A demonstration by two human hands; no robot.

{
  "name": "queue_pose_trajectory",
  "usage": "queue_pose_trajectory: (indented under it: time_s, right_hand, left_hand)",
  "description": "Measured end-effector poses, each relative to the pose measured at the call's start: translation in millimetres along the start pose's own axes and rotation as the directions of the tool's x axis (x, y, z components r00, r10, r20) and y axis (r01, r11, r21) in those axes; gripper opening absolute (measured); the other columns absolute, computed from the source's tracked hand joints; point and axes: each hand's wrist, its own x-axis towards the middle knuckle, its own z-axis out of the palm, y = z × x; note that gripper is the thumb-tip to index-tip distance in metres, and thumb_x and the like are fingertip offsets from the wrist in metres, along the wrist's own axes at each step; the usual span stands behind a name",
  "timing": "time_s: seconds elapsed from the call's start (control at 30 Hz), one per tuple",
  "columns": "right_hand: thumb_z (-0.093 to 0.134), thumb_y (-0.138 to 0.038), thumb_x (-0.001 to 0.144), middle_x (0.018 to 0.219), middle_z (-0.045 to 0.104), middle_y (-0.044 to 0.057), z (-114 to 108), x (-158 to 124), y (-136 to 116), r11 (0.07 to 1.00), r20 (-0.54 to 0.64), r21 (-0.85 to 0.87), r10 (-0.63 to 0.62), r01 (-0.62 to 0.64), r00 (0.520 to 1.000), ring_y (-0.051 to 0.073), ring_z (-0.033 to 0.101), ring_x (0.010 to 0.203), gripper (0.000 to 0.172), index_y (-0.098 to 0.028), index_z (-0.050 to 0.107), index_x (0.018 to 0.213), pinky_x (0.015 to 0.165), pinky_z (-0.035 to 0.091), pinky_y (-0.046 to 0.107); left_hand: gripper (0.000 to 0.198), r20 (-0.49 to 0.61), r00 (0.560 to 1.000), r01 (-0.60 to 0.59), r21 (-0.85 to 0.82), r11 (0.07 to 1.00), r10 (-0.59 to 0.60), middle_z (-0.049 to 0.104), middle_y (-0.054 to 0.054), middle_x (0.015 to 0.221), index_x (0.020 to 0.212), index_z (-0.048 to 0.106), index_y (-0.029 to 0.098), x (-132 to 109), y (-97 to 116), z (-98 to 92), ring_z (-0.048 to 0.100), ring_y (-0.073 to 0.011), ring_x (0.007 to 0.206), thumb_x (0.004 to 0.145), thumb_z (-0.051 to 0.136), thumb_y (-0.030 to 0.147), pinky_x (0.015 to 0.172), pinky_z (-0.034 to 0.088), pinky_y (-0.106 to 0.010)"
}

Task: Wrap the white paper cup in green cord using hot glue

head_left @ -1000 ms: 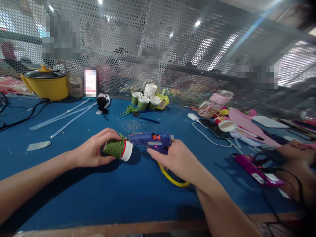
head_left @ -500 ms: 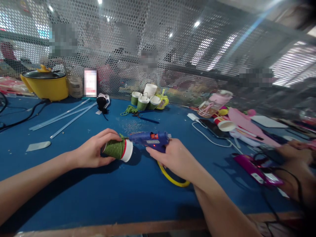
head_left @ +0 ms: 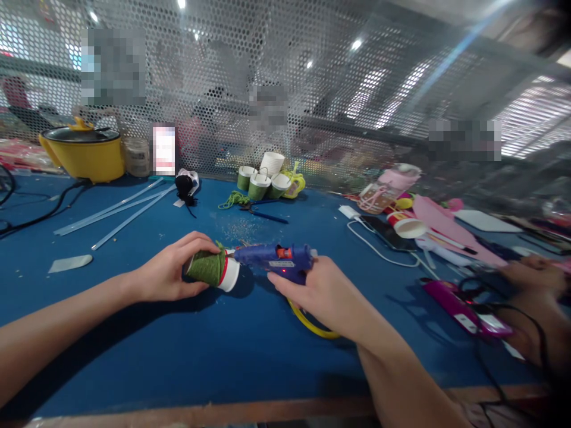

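Observation:
My left hand [head_left: 176, 270] is wrapped round a paper cup [head_left: 209, 268] that lies tilted on its side, its white end facing right. Green yarn covers most of the cup, with a red band beside the white part. In my right hand [head_left: 319, 288] is a blue hot glue gun [head_left: 281, 259] with a small red light lit. Its nozzle points left and is at the cup's upper edge, by the red band; whether it touches I cannot tell. Under my right wrist shows part of a yellow ring [head_left: 312, 323], the rest hidden.
Green-wrapped cups [head_left: 259, 187], green yarn [head_left: 234, 200] and pliers [head_left: 267, 215] are at the back. Glue sticks [head_left: 134, 217] and a yellow pot [head_left: 84, 154] lie left. On the right are a phone [head_left: 387, 233], a purple power strip [head_left: 466, 309] and another person's hand [head_left: 535, 273].
The glue gun in my right hand has shifted slightly right and down, its nozzle now at the red band. My left hand and the cup have hardly moved.

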Motion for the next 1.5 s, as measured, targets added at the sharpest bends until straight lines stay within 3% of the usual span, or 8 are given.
queue_pose_trajectory:
  time_s: [0.8, 1.33, 1.5]
  right_hand:
    - [0.055, -0.031, 0.073, 0.047, 0.032, -0.006, 0, -6, -1, 0.998, 0.046, 0.043, 0.037, -0.039, 0.998, 0.008, 0.025, 0.043, 0.023, -0.02, 0.042, 0.057, 0.036, 0.027, 0.02]
    - [0.055, -0.032, 0.075, 0.046, 0.034, -0.007, 4, -9, -2, 0.995, 0.086, 0.065, 0.069, -0.075, 0.994, 0.007, 0.027, 0.04, 0.021, -0.019, 0.047, 0.061, 0.034, 0.027, 0.018]
    - [0.054, -0.032, 0.076, 0.052, 0.043, -0.004, 3, -11, -4, 0.997, 0.094, 0.044, 0.062, -0.066, 0.994, 0.008, 0.032, 0.045, 0.018, -0.019, 0.051, 0.065, 0.039, 0.032, 0.018]
  left_hand:
    - [0.042, -0.024, 0.998, 0.064, 0.044, 0.997, -0.063, 0.055, -0.007, 0.109, 0.109, 0.046, 0.02, -1, -5, 1.2, 0.055, -0.0214, 0.099, 0.071, 0.063, 0.021, 0.086, 0.046, -0.034]
    - [0.044, -0.047, 0.983, 0.182, 0.061, 0.981, -0.179, 0.056, -0.006, 0.106, 0.11, 0.047, 0.02, -2, -6, 2.1, 0.057, -0.0212, 0.094, 0.07, 0.064, 0.027, 0.081, 0.047, -0.033]
    - [0.044, -0.054, 0.976, 0.212, 0.061, 0.975, -0.209, 0.057, -0.005, 0.106, 0.109, 0.048, 0.02, -1, -5, 2.2, 0.058, -0.0212, 0.093, 0.07, 0.064, 0.029, 0.08, 0.047, -0.033]
